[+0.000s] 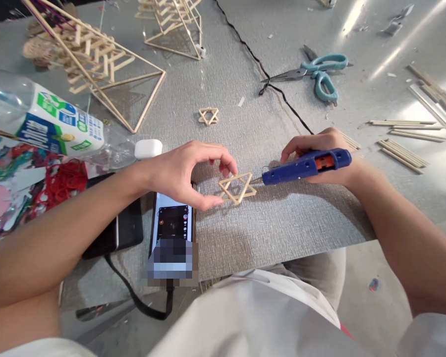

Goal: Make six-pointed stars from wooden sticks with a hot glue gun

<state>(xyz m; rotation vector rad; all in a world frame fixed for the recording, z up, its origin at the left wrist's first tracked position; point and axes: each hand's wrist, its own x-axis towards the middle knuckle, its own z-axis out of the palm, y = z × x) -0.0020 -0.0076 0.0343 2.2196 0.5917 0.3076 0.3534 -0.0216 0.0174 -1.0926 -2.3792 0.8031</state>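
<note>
left hand [186,168] pinching a wooden star [245,187], right hand [321,141] gripping a blue glue gun [301,167], another star [208,109] beyond on the desk [282,215]

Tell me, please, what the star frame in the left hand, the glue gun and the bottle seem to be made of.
Star frame: probably wood or bamboo, matte and seemingly unpainted, from its pale tan colour.
Glue gun: mostly plastic, likely moulded; its outside is smooth, evenly blue.
Bottle: probably thin, glossy plastic, being see-through with reflections.

Blue glue gun [301,167]; pale wooden star [244,189].
</note>
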